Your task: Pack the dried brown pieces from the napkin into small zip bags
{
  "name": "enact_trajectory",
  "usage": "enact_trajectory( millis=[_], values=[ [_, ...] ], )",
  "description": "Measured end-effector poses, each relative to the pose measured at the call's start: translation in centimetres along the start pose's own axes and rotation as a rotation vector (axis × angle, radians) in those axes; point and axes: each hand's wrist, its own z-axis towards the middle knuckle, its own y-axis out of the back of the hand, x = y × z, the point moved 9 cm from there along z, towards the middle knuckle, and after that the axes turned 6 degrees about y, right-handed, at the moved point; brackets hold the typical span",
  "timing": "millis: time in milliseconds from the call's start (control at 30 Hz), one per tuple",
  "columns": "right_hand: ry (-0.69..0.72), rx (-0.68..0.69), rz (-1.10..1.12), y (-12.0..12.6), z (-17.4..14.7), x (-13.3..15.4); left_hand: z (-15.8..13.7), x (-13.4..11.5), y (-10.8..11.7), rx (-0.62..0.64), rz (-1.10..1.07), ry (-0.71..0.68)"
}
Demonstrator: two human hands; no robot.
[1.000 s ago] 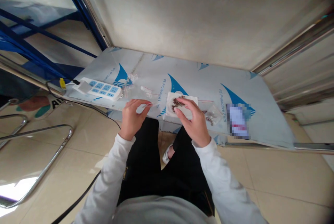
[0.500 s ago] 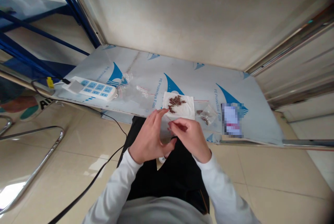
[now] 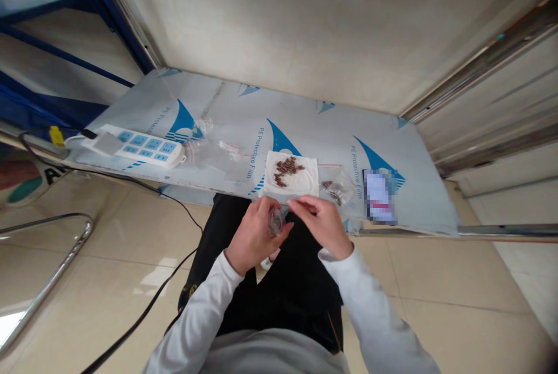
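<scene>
My left hand (image 3: 253, 232) curls around a small clear plastic bag (image 3: 275, 220) in front of the table edge, above my lap. Close beside the bag, my right hand (image 3: 323, 223) has its thumb and fingertips pinched together; what they hold, if anything, is too small to make out. Just beyond both hands, a white sheet (image 3: 308, 179) lies on the table with a loose pile of small brown pieces (image 3: 285, 172) on it. To its right rests a clear zip bag (image 3: 344, 188) with several brown pieces inside.
A white power strip (image 3: 143, 147) with a plug and cable sits at the table's left. More clear bags (image 3: 229, 150) lie between it and the sheet. A blurred-out phone-like object (image 3: 380, 197) lies on the right. A black cable (image 3: 143, 310) runs down across the floor side.
My left hand has turned and drawn its fingers in, and the clear bag now shows in its grip. My right fingertips have straightened somewhat. The whole view has shifted slightly.
</scene>
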Motion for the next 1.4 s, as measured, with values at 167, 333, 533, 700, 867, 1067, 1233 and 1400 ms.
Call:
enact_trajectory(
  millis=[167, 333, 533, 700, 867, 1067, 1233, 1400],
  values=[
    [0.099, -0.027, -0.409, 1.8, 7.0, -6.2, -0.6, 0.6, 0.1, 0.01, -0.004, 0.006],
    [0.203, 0.173, -0.531, -0.5, 10.2, -8.2, -1.2, 0.9, 0.6, -0.002, -0.023, 0.014],
    [0.178, 0.235, -0.566, -1.2, 11.2, -8.4, -0.7, 1.7, 0.8, -0.006, -0.069, 0.044],
    [0.068, 0.251, -0.556, -0.9, 12.7, -9.6, 0.2, 1.6, 1.1, -0.027, -0.068, 0.033],
    [0.04, 0.222, -0.515, -0.7, 12.6, -9.6, 0.9, 1.4, 1.7, -0.058, -0.078, 0.007],
    [0.078, 0.114, -0.414, 0.1, 10.9, -6.9, 1.5, 1.5, 1.8, -0.077, -0.127, 0.016],
    [0.169, -0.077, 0.009, 1.5, 5.2, 1.4, 2.1, 0.7, 1.8, -0.119, -0.18, -0.005],
    [0.222, -0.007, 0.015, 0.4, 0.5, 7.5, 2.3, -0.6, 1.7, -0.158, -0.318, -0.032]
  ],
)
